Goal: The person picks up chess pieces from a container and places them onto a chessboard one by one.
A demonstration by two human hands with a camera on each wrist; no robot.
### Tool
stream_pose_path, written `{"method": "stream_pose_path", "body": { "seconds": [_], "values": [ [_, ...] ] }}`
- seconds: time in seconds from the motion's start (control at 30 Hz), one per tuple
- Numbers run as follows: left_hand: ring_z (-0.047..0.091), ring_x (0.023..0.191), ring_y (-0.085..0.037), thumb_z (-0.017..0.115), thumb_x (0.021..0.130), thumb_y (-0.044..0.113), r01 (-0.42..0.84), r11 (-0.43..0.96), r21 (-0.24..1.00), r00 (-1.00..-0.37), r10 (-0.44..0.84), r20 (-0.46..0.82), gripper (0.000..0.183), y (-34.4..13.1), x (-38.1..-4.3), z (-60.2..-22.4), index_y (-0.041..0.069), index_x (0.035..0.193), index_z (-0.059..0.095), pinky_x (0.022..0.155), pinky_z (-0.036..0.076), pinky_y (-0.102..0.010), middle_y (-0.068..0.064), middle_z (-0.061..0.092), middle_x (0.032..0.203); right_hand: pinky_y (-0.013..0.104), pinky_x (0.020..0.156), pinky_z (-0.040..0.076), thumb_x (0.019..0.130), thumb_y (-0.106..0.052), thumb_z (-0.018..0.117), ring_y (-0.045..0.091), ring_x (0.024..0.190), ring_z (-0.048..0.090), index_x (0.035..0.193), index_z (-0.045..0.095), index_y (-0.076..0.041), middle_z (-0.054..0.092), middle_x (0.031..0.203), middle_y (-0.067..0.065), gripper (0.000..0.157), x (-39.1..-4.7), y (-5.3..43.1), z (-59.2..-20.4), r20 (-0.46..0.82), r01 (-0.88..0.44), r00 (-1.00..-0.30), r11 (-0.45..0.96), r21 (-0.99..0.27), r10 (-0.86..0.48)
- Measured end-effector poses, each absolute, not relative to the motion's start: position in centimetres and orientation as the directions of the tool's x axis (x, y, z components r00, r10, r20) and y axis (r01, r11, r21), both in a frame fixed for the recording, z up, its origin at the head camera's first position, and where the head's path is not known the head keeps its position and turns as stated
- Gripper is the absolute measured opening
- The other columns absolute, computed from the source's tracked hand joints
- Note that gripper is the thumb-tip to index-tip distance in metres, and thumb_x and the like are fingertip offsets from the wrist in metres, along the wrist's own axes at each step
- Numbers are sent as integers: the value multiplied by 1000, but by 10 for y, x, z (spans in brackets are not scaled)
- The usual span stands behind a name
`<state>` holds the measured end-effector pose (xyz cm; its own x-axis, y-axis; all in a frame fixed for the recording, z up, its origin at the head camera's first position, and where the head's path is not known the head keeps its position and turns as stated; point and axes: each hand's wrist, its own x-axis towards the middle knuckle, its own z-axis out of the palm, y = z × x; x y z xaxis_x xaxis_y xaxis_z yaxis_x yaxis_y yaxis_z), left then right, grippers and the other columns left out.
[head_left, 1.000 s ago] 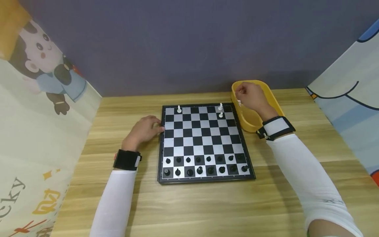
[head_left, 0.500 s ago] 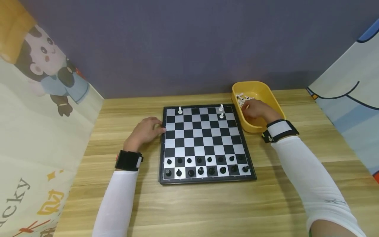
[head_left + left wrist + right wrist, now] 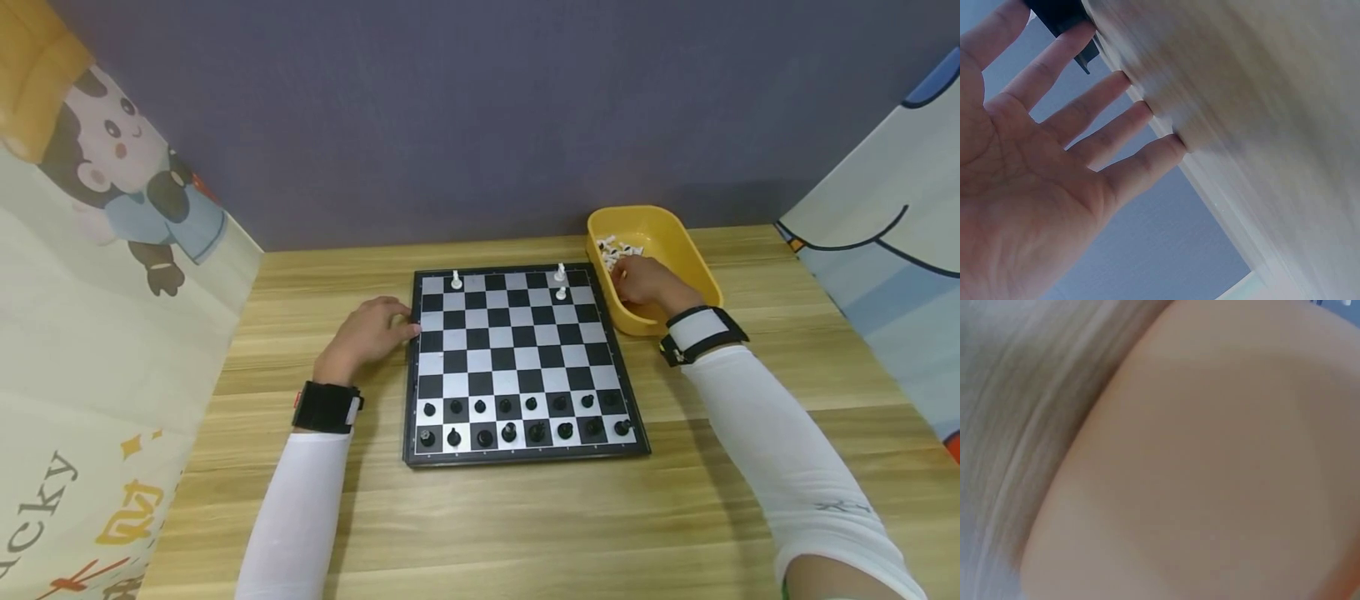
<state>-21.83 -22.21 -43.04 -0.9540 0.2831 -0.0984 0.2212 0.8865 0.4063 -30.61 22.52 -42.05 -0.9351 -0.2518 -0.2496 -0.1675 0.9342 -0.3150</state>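
In the head view, a chessboard (image 3: pixel 503 335) was seen flat on the wooden table (image 3: pixel 525 525), its two near rows filled with black pieces (image 3: pixel 508 432) and three white pieces (image 3: pixel 456 281) set towards its far edge. The left edge was touched by the left hand (image 3: pixel 367 329). The right hand (image 3: pixel 643 281) was placed inside the yellow tray (image 3: pixel 693 258), beside loose pieces (image 3: pixel 617 248); whether anything was pinched could not be told.

In the left wrist view, the left hand's fingers were spread, several tips rested on the table.

In the right wrist view, a blurred beige surface (image 3: pixel 1191 475) was mostly shown.
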Motion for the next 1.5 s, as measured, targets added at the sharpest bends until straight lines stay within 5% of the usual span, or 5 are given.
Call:
{"method": "stream_pose_path", "body": {
  "seconds": [0.73,1.5],
  "values": [
    [30,130,-33,50,90,47,239,881,409,-950,299,-89,47,-223,-220,-432,14,123,54,103,20,-49,-13,38,140,33,61,43,87,-12,49,23,72,52,104,52,-6,59,86,8,18,-297,230,-417,-147,-190,-951,892,-411,-271],
    [32,128,-33,51,89,48,241,874,421,-950,302,-82,47,-222,-222,-433,14,121,55,103,20,-48,-13,40,138,36,74,42,89,-15,48,25,82,52,104,55,-4,58,92,10,20,-292,228,-417,-98,-191,-963,895,-404,-250]
  ]
}}
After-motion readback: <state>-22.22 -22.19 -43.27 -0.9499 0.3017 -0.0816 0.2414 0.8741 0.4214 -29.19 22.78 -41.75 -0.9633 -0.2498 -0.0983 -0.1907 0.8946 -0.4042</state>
